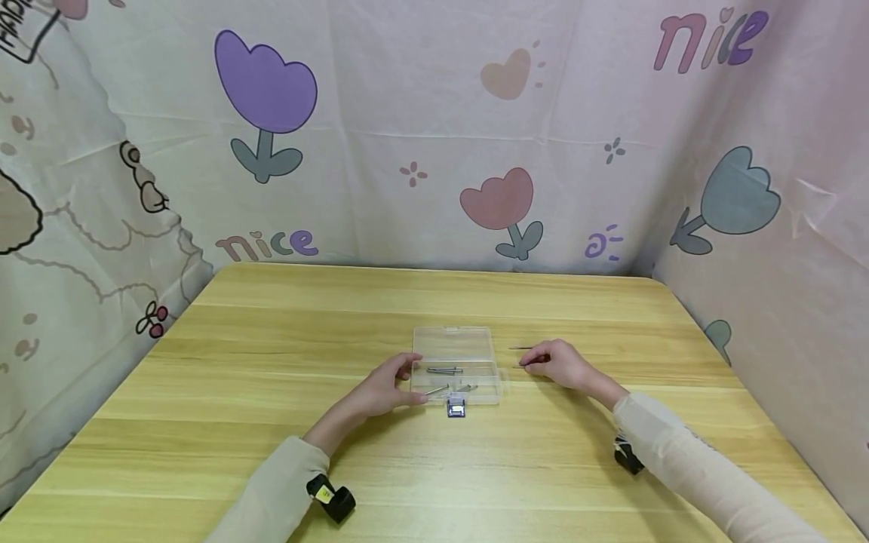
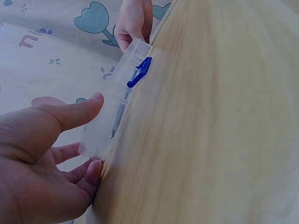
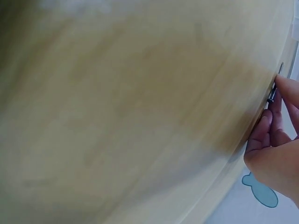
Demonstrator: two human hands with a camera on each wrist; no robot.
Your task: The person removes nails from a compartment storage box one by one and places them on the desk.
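A clear plastic box (image 1: 416, 381) lies on the table with its lid (image 1: 451, 345) folded back. Several slim metal nails (image 1: 444, 370) lie in its compartments, and a blue clip (image 1: 456, 408) sits at its front edge, also seen in the left wrist view (image 2: 140, 72). My left hand (image 1: 383, 388) holds the box's left end, thumb at the front and fingers farther back. To the right of the box, my right hand (image 1: 560, 363) pinches a thin, pointed nail (image 3: 272, 99) between thumb and fingertips, just above the table. Another nail (image 1: 520, 348) lies just behind that hand.
The wood-grain table (image 1: 271, 452) runs back to a printed fabric hanging (image 1: 394, 90), with more of this fabric along both sides. A black wrist camera (image 1: 331, 499) is strapped on the left sleeve and another camera (image 1: 627, 456) on the right.
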